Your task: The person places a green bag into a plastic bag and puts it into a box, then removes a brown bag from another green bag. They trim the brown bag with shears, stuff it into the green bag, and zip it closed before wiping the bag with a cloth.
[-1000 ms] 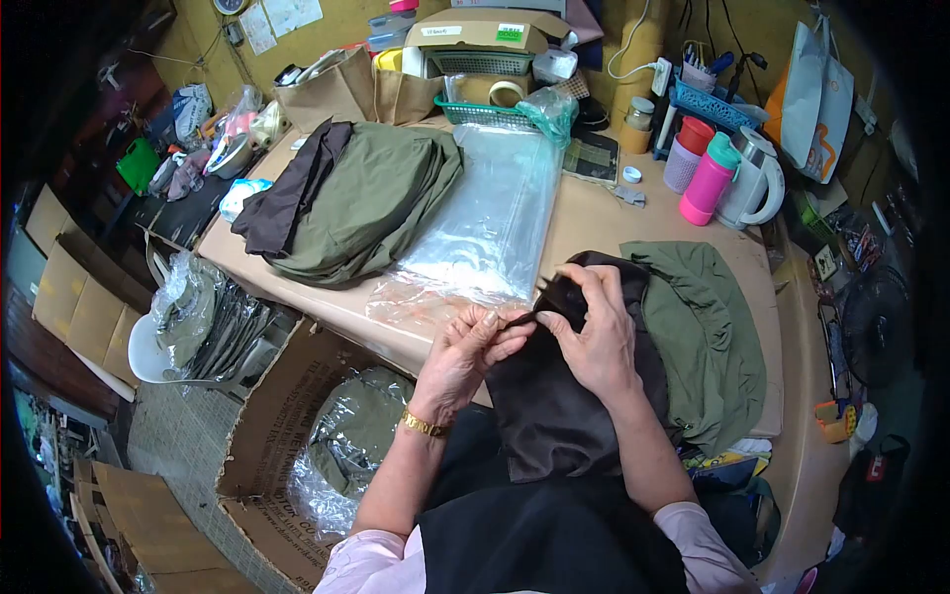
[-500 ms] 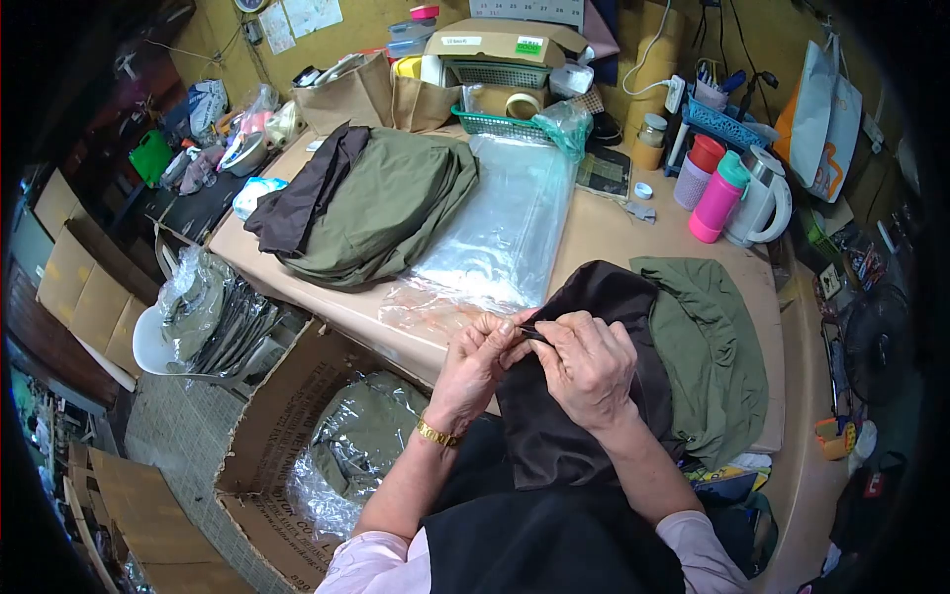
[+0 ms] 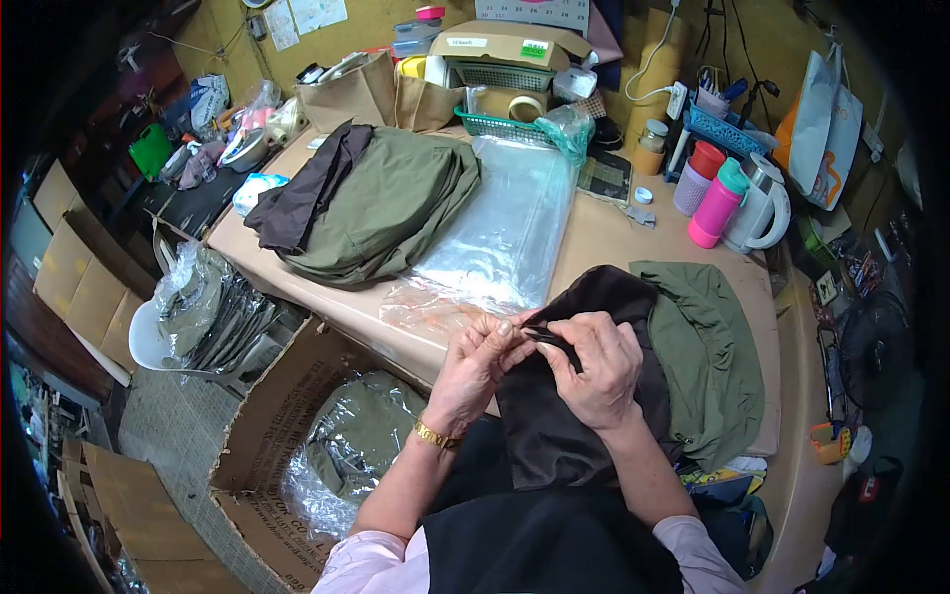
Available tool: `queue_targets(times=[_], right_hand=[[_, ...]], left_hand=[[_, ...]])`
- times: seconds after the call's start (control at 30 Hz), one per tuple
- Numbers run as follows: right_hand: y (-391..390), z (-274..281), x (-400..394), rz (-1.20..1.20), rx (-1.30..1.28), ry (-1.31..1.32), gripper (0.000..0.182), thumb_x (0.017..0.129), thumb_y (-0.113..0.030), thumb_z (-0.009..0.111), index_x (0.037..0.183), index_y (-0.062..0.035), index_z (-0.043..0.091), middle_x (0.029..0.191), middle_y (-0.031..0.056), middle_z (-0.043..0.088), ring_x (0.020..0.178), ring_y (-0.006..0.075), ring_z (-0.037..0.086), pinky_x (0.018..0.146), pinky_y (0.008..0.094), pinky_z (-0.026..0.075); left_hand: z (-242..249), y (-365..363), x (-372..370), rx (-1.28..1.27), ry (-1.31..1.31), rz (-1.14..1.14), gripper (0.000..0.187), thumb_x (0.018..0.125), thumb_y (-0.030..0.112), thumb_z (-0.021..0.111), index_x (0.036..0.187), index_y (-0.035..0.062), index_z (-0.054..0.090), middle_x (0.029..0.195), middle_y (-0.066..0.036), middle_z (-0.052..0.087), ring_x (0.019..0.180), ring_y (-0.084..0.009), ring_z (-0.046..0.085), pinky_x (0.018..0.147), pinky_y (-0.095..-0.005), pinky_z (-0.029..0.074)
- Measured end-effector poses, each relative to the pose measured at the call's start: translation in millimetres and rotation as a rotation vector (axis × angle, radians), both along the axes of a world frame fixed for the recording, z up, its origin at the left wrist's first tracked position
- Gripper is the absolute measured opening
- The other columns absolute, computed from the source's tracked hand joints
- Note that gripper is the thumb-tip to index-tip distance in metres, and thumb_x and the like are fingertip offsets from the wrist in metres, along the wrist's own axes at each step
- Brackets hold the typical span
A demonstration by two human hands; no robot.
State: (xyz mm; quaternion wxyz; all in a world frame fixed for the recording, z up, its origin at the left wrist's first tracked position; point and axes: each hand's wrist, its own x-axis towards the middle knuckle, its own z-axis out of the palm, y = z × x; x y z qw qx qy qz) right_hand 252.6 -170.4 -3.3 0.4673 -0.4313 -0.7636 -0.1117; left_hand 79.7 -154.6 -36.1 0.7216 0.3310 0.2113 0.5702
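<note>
My left hand (image 3: 480, 358), with a gold watch at the wrist, pinches the edge of a dark brown cloth (image 3: 549, 436). Close beside it, my right hand (image 3: 597, 368) has thumb and fingers closed on a small dark tool (image 3: 554, 339), whose tip meets the cloth at my left fingertips. The exact kind of tool is hard to make out. The brown cloth hangs from the table edge over my lap and joins a green cloth (image 3: 711, 366) lying to the right.
A pile of green and brown fabric (image 3: 386, 208) and clear plastic bags (image 3: 495, 228) lie on the table (image 3: 604, 233). A carton (image 3: 259, 436) with bagged cloth stands below left. Bottles (image 3: 717, 203) and a kettle (image 3: 760, 203) stand at the back right.
My right hand's fingers have opened slightly around the dark tool, which now shows more. My left hand has barely moved. The view has shifted slightly.
</note>
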Motion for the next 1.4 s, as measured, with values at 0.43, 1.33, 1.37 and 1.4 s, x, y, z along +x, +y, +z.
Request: queue_targets(times=[0.43,1.33,1.37,1.4], right_hand=[[1,1,-5,-0.029,0.180,-0.087,0.028,0.068,-0.013,0.081,0.094,-0.0112,0.071,0.085,-0.0006,0.062,0.066,0.0159,0.059,0.057,0.0327,0.037],[43,-22,22,0.253,-0.619,0.670,0.030,0.092,-0.022,0.072,0.074,-0.0018,0.061,0.065,-0.0079,0.049,0.062,0.0022,0.039,0.055,0.0232,0.033],[43,-22,21,0.256,-0.623,0.668,0.030,0.092,-0.022,0.072,0.074,-0.0018,0.061,0.065,-0.0079,0.049,0.062,0.0022,0.039,0.055,0.0232,0.033],[44,-22,20,0.270,-0.610,0.658,0.029,0.093,-0.022,0.072,0.074,-0.0022,0.061,0.065,-0.0080,0.049,0.062,0.0022,0.039,0.055,0.0232,0.033]], left_hand=[[2,-4,-3,-0.041,-0.019,0.013,0.010,0.100,0.015,0.059,0.096,0.0059,0.059,0.106,-0.006,0.068,0.098,-0.0161,0.066,0.095,-0.0381,0.054],[-26,15,-42,0.364,0.760,0.616,0.045,0.100,0.034,0.056,0.127,-0.0015,0.057,0.132,-0.014,0.058,0.122,-0.0200,0.053,0.095,-0.0329,0.046],[-29,14,-24,0.468,0.808,0.622,0.047,0.097,0.031,0.062,0.131,-0.0012,0.054,0.130,-0.013,0.058,0.121,-0.0197,0.053,0.093,-0.0326,0.047],[-21,12,-6,0.496,0.880,0.606,0.043,0.095,0.025,0.066,0.127,-0.0015,0.057,0.122,-0.011,0.061,0.115,-0.0189,0.056,0.090,-0.0319,0.049]])
